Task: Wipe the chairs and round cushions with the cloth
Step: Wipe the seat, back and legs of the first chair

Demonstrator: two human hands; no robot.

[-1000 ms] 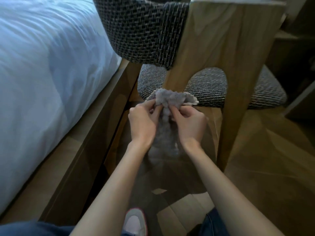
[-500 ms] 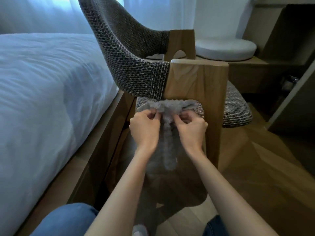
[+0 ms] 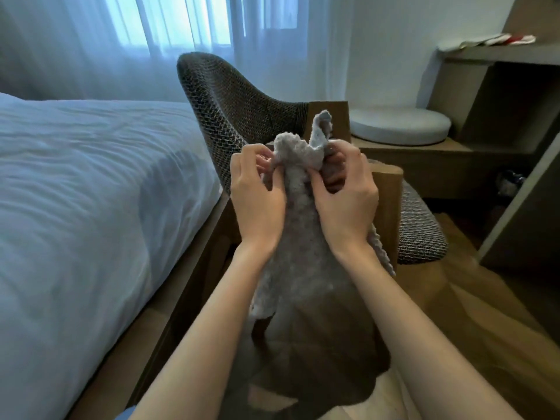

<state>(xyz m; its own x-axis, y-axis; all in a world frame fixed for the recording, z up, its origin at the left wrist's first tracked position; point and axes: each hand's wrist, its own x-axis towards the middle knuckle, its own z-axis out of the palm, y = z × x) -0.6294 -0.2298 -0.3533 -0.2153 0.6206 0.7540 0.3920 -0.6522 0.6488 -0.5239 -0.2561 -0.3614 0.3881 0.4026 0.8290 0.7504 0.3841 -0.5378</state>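
Observation:
A grey fluffy cloth (image 3: 298,237) hangs between both hands in front of me. My left hand (image 3: 256,198) pinches its upper left edge and my right hand (image 3: 348,195) grips its upper right part, bunching the top. Behind the hands stands a chair (image 3: 230,116) with a woven grey-brown curved back, wooden legs (image 3: 391,201) and a matching woven seat (image 3: 419,225). Further back on a low wooden ledge lies a pale round cushion (image 3: 400,124). The cloth is held in the air, apart from the chair.
A bed with a white cover (image 3: 85,207) and wooden frame runs along the left, close to the chair. Sheer curtains (image 3: 136,40) hang at the back. A wooden shelf unit (image 3: 515,116) stands at the right. Wood floor (image 3: 454,313) lies at the lower right.
The view has lifted from the chair's lower legs toward its back and the window. Both hands have risen with the cloth and bunched its top higher.

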